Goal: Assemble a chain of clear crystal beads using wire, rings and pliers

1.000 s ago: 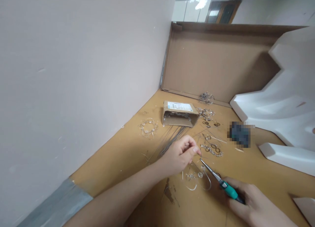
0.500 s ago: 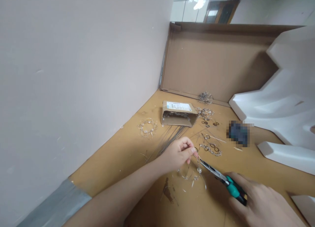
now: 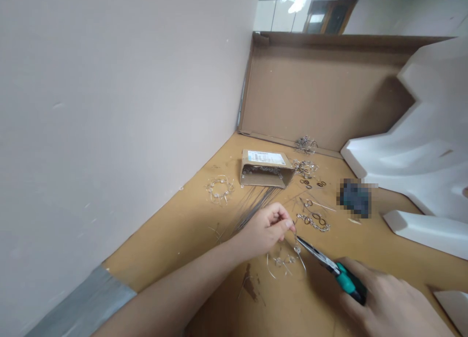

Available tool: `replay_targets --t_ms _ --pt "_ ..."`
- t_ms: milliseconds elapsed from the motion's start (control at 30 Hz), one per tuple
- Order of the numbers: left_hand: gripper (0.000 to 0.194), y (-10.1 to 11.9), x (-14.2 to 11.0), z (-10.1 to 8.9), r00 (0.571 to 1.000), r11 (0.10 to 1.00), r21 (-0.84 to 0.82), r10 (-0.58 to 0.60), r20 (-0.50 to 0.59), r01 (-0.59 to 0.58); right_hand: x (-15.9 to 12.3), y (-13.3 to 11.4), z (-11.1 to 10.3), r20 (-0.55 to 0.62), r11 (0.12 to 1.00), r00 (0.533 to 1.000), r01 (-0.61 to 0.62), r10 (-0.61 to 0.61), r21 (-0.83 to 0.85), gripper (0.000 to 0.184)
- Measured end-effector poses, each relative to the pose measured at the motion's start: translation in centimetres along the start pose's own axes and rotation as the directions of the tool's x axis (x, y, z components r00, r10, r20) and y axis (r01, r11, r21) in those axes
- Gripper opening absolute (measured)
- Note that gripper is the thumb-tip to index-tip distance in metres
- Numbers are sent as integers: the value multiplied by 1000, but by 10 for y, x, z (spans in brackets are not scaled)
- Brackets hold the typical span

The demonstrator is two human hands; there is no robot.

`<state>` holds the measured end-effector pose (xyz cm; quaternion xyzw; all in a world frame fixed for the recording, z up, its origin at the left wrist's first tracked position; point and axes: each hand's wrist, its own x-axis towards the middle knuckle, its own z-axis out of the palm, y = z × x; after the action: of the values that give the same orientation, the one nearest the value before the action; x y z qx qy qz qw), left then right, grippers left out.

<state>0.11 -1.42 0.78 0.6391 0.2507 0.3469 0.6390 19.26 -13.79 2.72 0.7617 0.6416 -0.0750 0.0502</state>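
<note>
My left hand (image 3: 272, 226) pinches one end of a thin wire strand with clear beads (image 3: 297, 249), which hangs below the fingers over the tabletop. My right hand (image 3: 380, 293) is wrapped round the green and black handles of needle-nose pliers (image 3: 321, 260). The pliers' tips point at the wire just beneath my left fingertips; whether they grip it I cannot tell. Right of my left hand lie a beaded chain (image 3: 313, 224) and several dark rings (image 3: 316, 216). A bundle of straight wires (image 3: 256, 205) lies behind my left hand.
An open cardboard box (image 3: 263, 183) holding beaded pieces stands behind the hands. A beaded wire ring (image 3: 219, 188) lies to its left, tangled beaded pieces (image 3: 306, 167) to its right. White foam (image 3: 413, 147) and a pixelated dark object (image 3: 354, 199) are at right; a pale wall (image 3: 127, 108) rises at left.
The hanging beaded strand has swung and turned a little below my left hand. The pliers' jaws look closer together. Both hands stay almost in place.
</note>
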Motion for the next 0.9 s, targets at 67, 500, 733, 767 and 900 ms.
replay_targets --t_ms 67,500,733,767,900 --pt "11 1 -1 0 1000 1000 -18 -7 -2 7 -1 -1 -1 10 1000 1000 -11 11 -18 24" --pt "11 4 0 3 999 996 -72 -46 -26 44 0 -4 0 -91 996 995 22 -30 -86 16" --pt "12 8 -2 3 999 999 -38 -12 -47 10 -2 -2 0 -84 997 996 -1 -5 -79 19" --pt "12 7 -2 3 999 999 -33 -6 -47 4 -1 -2 0 -75 997 997 -1 -4 -72 19" --pt "11 5 -1 3 999 999 -36 -7 -45 5 2 -4 2 -61 998 998 1 -5 -63 20"
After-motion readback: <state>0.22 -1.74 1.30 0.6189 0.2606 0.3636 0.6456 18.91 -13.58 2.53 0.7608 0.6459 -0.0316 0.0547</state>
